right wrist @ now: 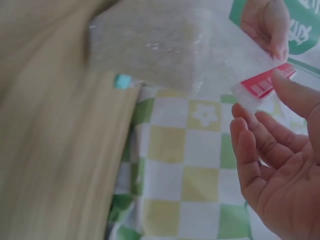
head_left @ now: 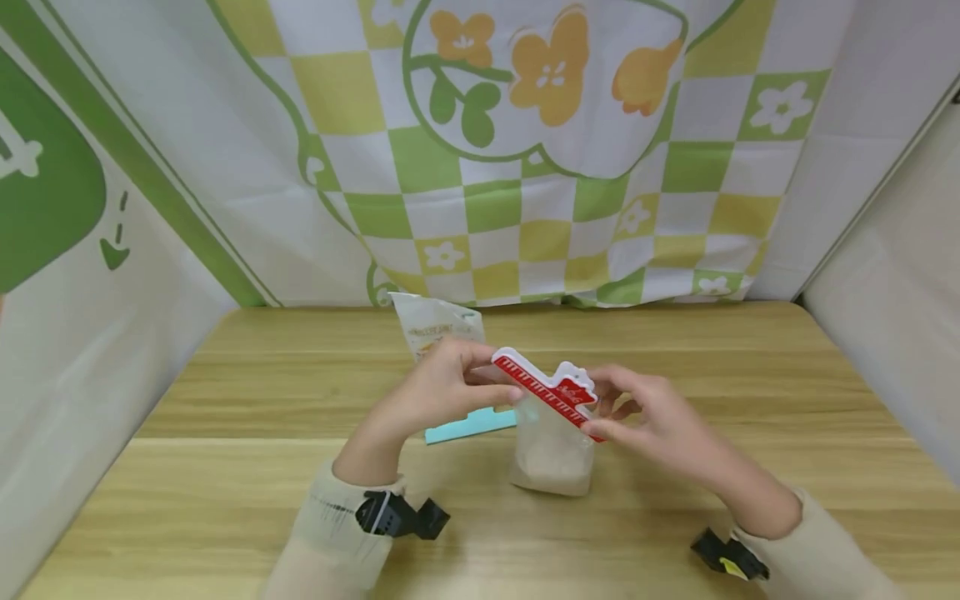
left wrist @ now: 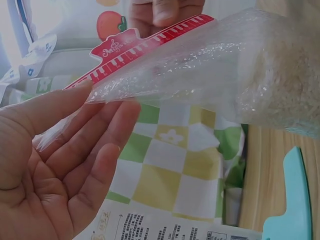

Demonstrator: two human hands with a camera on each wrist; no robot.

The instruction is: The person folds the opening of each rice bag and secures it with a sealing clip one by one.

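A clear plastic bag of rice (head_left: 555, 462) stands on the table between my hands. Across its top lies a red and white bag clip (head_left: 536, 387) with a piano-key print, slanting down to the right. My left hand (head_left: 431, 387) pinches the clip's upper left end with the bag's corner, thumb in front. At the lower right end, my right hand (head_left: 652, 417) holds the clip between thumb and fingers. In the left wrist view the bag's film (left wrist: 190, 75) stretches beneath the clip, and a loose corner of it hangs past the left fingers.
Behind the left hand, a white printed pouch (head_left: 438, 321) stands on the wooden table (head_left: 262, 500). A teal bag clip (head_left: 468, 427) lies left of the rice bag. A checked cloth with flowers (head_left: 547, 200) hangs along the table's back edge.
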